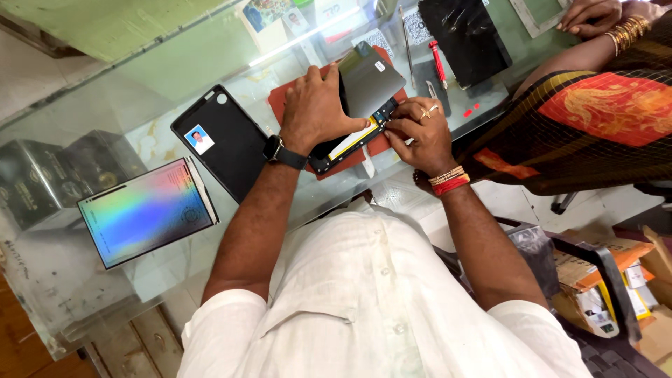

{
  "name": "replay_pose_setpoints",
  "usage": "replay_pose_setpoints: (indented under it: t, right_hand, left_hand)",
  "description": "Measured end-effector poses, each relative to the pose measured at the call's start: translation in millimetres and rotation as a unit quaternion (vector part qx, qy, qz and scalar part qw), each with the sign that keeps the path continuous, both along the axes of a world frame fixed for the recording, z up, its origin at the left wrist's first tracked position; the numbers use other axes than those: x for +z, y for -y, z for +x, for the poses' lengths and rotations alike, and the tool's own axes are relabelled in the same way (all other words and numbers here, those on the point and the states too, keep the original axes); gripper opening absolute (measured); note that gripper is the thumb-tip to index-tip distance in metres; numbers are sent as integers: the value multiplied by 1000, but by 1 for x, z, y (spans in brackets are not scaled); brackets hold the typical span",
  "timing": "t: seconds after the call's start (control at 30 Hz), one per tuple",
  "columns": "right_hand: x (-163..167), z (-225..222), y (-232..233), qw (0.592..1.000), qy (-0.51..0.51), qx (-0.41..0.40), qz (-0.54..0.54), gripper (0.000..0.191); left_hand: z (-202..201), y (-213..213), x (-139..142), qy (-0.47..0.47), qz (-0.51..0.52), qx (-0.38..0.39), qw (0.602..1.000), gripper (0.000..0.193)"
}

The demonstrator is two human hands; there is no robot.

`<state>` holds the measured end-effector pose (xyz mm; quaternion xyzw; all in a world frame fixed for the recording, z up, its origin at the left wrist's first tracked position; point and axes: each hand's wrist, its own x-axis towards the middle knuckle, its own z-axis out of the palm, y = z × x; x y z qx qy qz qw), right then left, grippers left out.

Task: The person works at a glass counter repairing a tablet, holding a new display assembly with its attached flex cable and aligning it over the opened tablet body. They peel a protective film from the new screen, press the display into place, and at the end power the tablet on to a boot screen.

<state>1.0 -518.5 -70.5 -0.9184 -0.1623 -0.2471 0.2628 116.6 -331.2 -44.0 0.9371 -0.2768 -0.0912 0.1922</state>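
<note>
An opened tablet (pixel 350 143) lies on a red mat (pixel 280 101) on the glass counter, its grey panel (pixel 371 84) lifted. My left hand (pixel 318 108), with a black watch at the wrist, presses down on the tablet's body. My right hand (pixel 420 133), wearing a ring and red and gold bracelets, pinches at the tablet's edge near the small circuit board. Whether a tool sits in those fingers is hidden.
A black tablet case (pixel 224 143) with a small photo lies left of the mat. A shiny rainbow-tinted panel (pixel 147 210) rests further left. A red-handled tool (pixel 439 63) and a black sheet (pixel 465 35) lie beyond. Another person's hand (pixel 588 15) rests at top right. Boxes (pixel 609 287) stand at lower right.
</note>
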Motion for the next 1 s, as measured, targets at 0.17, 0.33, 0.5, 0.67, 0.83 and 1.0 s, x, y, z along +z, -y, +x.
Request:
replay_pose_setpoints:
  t: [0.17,0.33,0.5,0.67,0.83,1.0]
  right_hand:
    - [-1,-1,-9,1000,3,15,14,18]
    - [-7,1,-16,1000,-14,18,19,17]
    - [-13,3,-16,1000,-10,9,1,18]
    - [-17,2,-17,1000,-12,10,-9,19]
    - [-18,3,-18,1000,3,10,-24,19]
    - [-20,3,-18,999,10,2,-34,18]
  left_hand:
    - [3,-4,-3,-12,-28,8,999,119]
    - [10,-9,-3,-62,-51,13,997,106]
    - [16,-11,-6,-68,-69,7,995,107]
    - [18,-14,-10,-47,-95,0,994,111]
    - [19,-14,-11,-70,-68,5,995,106]
    - [19,-15,-13,-51,-89,-7,995,110]
